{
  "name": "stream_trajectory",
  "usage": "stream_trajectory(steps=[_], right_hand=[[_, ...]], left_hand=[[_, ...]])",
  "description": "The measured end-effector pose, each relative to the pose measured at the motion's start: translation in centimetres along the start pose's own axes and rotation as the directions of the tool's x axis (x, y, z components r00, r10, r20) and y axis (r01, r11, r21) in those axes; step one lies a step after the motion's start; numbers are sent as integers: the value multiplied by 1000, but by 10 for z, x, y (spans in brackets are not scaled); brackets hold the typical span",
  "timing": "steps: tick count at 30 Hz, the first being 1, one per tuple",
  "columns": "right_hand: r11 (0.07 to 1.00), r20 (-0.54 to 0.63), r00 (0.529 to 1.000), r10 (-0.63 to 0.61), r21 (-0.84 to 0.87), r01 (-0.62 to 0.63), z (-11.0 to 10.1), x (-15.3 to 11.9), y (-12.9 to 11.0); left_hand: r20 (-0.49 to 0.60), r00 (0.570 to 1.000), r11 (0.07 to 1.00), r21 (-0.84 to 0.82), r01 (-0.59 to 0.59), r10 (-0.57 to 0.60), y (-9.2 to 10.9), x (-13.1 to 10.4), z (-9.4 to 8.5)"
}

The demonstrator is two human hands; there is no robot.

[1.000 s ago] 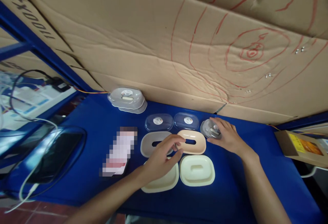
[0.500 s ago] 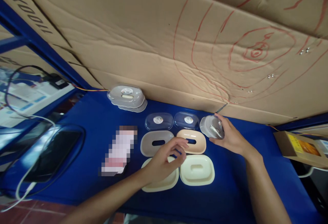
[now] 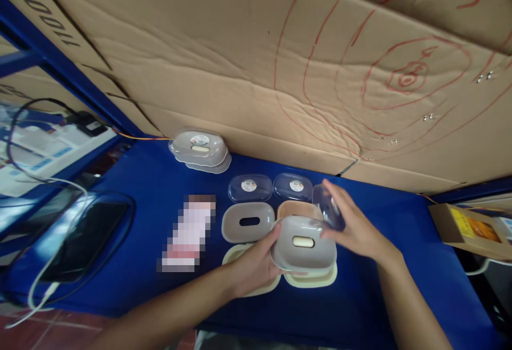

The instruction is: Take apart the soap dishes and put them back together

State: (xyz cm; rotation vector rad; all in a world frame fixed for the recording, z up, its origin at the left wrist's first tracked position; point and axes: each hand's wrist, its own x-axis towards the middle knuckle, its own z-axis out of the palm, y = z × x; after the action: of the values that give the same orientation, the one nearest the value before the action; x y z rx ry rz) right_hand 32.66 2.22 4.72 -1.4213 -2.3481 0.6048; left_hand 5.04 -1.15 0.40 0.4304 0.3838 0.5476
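My left hand [image 3: 258, 267] grips a grey oval dish [image 3: 304, 260] by its left side; a cream bar shows in the dish's slot. A clear plastic lid [image 3: 328, 206], tilted, is held in my right hand [image 3: 354, 224] just above and right of that dish. Behind the held dish lies a peach dish [image 3: 298, 209], mostly covered. Below it a cream dish [image 3: 310, 280] shows its front rim. Another cream dish [image 3: 236, 254] lies partly under my left hand. Left of the peach one is a second grey dish [image 3: 230, 222] with an oval slot.
Two clear lids with round stickers [image 3: 250, 192] [image 3: 293, 185] lie behind the dishes. Lidded grey dishes [image 3: 200, 152] are stacked by the cardboard wall [image 3: 200, 46]. A pixelated phone-like shape [image 3: 190, 232], a black phone [image 3: 86, 240] with cables and a cardboard box [image 3: 468, 232] flank them.
My right hand has separated the clear lid from the grey dish. My left hand has closed on that dish, which has come left and toward me, over the peach and cream dishes.
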Motion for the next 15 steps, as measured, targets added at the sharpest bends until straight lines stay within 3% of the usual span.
stream_trajectory(steps=[3,7,11,15], right_hand=[[938,-108,974,199,-267,-222,5,10,51],[913,-66,976,207,-345,-217,25,18,83],[924,-28,988,154,-351,-154,31,20,84],[935,-54,990,127,-327,-137,11,17,58]], left_hand=[[-43,999,1000,-21,11,-12,1,2,0],[-76,995,997,-62,55,-59,3,3,3],[-94,992,991,-111,78,-88,4,4,3],[-125,989,992,-107,63,-76,3,5,-1]])
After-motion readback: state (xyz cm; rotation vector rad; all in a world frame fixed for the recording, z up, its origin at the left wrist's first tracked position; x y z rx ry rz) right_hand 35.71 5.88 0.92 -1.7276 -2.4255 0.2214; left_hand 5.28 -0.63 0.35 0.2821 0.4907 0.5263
